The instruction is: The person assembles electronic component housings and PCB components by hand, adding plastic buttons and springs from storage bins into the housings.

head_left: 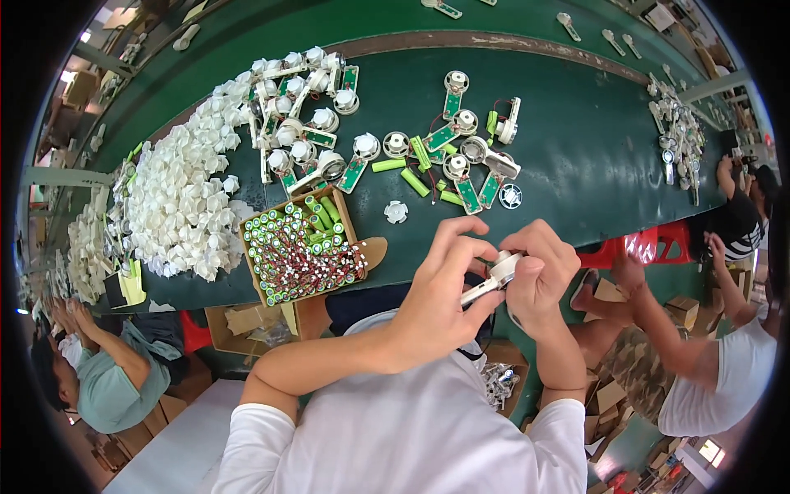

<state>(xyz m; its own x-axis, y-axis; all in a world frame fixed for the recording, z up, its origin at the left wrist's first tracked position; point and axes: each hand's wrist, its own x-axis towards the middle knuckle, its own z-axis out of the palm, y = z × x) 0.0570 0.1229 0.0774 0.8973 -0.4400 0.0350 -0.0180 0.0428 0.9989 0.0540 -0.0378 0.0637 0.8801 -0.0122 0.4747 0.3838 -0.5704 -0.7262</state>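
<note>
White fan part (499, 277) sits between your two hands, in front of your chest by the near edge of the green table (592, 181); its short handle points left and toward you, its round head lies to the right. Your left hand (444, 296) has its fingers bent and nearly closed, holding the handle side; your right hand (541, 276) is curled in, thumb and fingers closed to a narrow pinch on the round head; you hide much of the part, so I cannot tell how many fingertips touch it, or whether a small piece lies under them.

The step in hand looks to be fine two-handed work on that head; the next move, I judge, calls for a steady left hold and a small, careful push or turn from the right, with no strain on anything tucked inside.

Far from your hands lie loose parts with green boards (468, 195), green batteries (415, 182) among them; a white disc (396, 212) rests nearer, to their left; farther left stand the cardboard box (376, 253) of wired batteries and a heap of white pieces (177, 206).
</note>
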